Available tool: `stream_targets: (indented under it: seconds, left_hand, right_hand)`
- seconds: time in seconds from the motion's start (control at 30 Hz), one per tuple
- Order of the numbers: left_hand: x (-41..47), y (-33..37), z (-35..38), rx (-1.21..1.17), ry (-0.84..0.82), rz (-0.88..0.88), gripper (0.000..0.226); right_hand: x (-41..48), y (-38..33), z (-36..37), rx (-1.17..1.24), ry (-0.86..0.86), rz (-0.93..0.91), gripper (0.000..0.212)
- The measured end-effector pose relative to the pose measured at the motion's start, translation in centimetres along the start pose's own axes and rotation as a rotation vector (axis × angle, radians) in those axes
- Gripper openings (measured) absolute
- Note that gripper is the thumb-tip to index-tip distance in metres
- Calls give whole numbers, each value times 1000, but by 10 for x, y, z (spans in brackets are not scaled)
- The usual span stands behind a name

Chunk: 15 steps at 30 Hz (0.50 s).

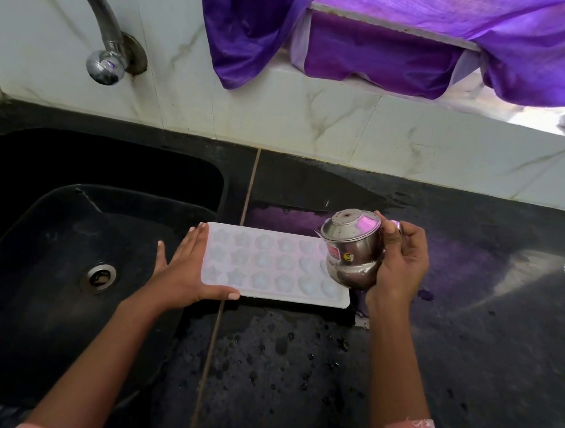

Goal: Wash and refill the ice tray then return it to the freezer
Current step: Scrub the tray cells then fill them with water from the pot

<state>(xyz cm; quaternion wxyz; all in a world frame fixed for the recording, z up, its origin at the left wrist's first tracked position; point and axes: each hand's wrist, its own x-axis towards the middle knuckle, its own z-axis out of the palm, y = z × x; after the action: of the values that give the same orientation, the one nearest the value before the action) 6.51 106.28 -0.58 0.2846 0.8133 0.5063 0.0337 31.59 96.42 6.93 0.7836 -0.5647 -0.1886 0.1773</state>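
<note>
Two broad dark surfaces fill the view: the wet black worktop [467, 327] and, at nine o'clock of it, the black sink [34, 296], with its tap [97, 17] up at eleven o'clock. A purple curtain [369, 52] hangs at twelve. The white ice tray [271, 263] lies flat on the worktop, just beside the sink's rim, its long side running nine to three. Lying level there, its cups would likely take water without spilling. A steel pot [355, 252] is tipped over the tray's three o'clock end, which looks like the refilling step, though no stream of water shows. The right hand [401, 265] grasps the pot round its belly, fingers curled. The left hand [183, 273] lies released, straight fingers against the tray's nine o'clock end and thumb along its six o'clock edge, seemingly to stop it sliding on the wet surface.
</note>
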Motion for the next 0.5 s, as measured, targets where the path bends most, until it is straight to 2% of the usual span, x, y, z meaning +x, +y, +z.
stream_targets:
  seconds: [0.17,0.5]
  left_hand:
    - [0,0,-1,-41,-11,12,153]
    - [-1,0,0,-64,-3,36,150]
  right_hand:
    - [-3,3,5,20,-44,4,17]
    - [-9,6,15,-90,-98,17,12]
